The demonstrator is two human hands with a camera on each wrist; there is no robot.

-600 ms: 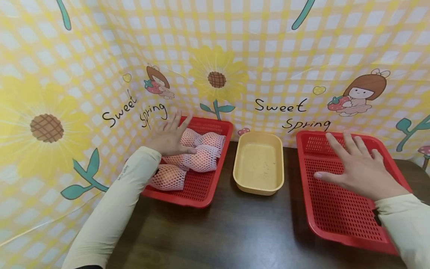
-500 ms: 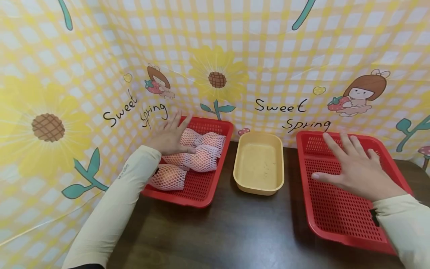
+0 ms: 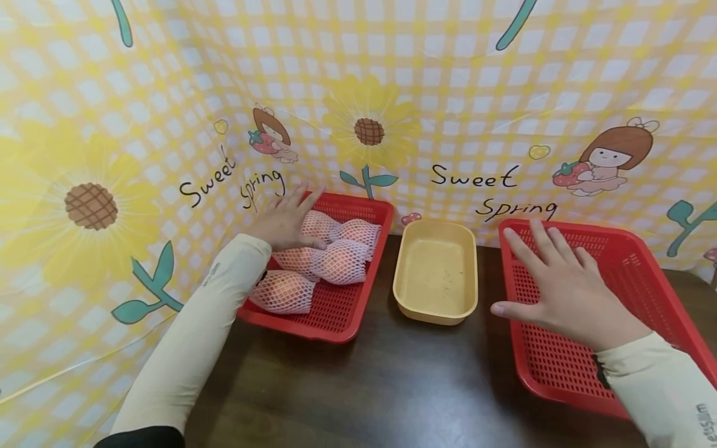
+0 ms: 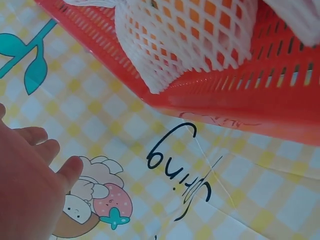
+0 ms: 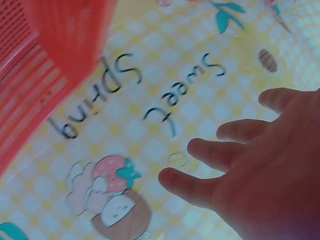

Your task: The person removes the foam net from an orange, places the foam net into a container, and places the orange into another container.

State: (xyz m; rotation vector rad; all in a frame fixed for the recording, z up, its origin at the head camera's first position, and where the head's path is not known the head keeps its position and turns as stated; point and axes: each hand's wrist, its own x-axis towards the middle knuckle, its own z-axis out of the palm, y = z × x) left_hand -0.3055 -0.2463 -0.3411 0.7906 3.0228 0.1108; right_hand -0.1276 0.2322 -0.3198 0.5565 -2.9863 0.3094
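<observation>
Fruit: several netted fruit (image 3: 338,261) in the left basket (image 3: 336,308), left of the tub (image 3: 434,274).
Left hand (image 3: 285,224): over that basket, fingers apart.
Right hand (image 3: 566,292): over the right basket (image 3: 560,367), right of the tub, fingers spread, holding nothing.
Risk: a loose pinch could let round fruit slip; crowded nets might snag.
Table (image 3: 403,386): dark, glossy, under the tub.
Cloth (image 3: 476,93): yellow check, behind the tub.

The checked cloth (image 3: 476,124) carries black script reading "Sweet Spring" (image 3: 477,180) twice: beyond the far edge of the desk (image 3: 403,379) and towards its far left corner. On the right sleeve (image 3: 652,376), print shows "ess"; the left sleeve's (image 3: 193,348) is too small to read.
</observation>
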